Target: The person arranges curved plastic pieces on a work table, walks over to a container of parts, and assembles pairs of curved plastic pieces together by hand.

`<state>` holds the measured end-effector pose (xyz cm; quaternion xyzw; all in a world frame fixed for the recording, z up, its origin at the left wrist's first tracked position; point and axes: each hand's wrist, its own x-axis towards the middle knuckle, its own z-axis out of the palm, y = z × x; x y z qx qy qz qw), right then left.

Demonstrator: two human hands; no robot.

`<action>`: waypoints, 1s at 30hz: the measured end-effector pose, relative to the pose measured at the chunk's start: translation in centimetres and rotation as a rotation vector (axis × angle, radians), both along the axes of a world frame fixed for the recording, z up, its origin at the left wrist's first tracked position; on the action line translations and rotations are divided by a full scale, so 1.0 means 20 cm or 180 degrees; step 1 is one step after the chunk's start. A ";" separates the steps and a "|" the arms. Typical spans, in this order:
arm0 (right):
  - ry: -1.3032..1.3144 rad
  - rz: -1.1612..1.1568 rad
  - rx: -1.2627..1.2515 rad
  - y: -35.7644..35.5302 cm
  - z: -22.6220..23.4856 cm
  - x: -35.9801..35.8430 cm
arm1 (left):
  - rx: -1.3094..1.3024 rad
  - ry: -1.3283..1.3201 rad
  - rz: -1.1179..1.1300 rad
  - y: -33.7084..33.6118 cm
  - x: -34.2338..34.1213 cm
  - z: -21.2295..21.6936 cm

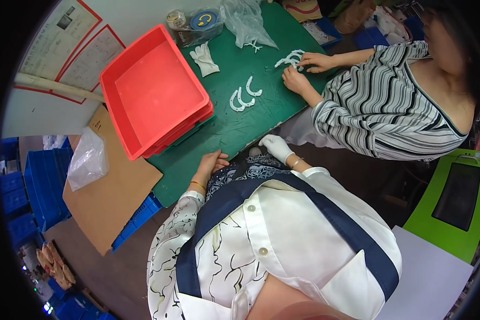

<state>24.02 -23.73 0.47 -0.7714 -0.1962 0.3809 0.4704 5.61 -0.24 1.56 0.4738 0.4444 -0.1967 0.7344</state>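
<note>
My bare left hand [212, 163] rests by the near edge of the green table [197, 140], against my dark patterned apron [240, 176]. Its fingers stretch to the right, apart, with nothing seen in them. My right hand [276, 148] wears a white glove and lies low at the table edge, in front of my lap. Its fingers bend downward out of sight, so what they hold, if anything, is hidden. Beyond both hands, several white curved pieces [242, 101] lie on the table, out of reach of my fingers.
A stack of red trays [160, 90] stands at the table's left. Farther back lie a white glove [204, 58] and clear plastic bags [249, 24]. At right, a co-worker's hands [304, 72] handle more white curved pieces [289, 57]. Cardboard [109, 197] leans at lower left.
</note>
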 end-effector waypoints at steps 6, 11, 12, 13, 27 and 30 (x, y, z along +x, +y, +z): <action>-0.0012 -0.0125 -0.0023 0.00 -0.02 0.00 | 0.0027 -0.0069 0.0051 -0.01 -0.02 0.01; -0.0003 -0.0153 0.0058 0.02 -0.01 0.00 | 0.0069 -0.0050 0.0016 -0.01 0.00 0.01; 0.0013 -0.0126 0.0058 0.02 0.01 0.02 | 0.0071 -0.0062 0.0010 -0.02 0.00 0.01; 0.0032 -0.0087 0.0062 0.04 0.04 0.03 | 0.0074 -0.0050 0.0028 -0.02 -0.01 0.01; -0.1679 -0.1622 -0.1369 0.61 0.51 0.91 | 0.0030 0.0002 0.0050 -0.01 0.00 0.01; -0.1947 -0.1097 -0.1709 0.59 0.53 1.06 | 0.0014 0.0027 0.0097 -0.02 0.02 0.00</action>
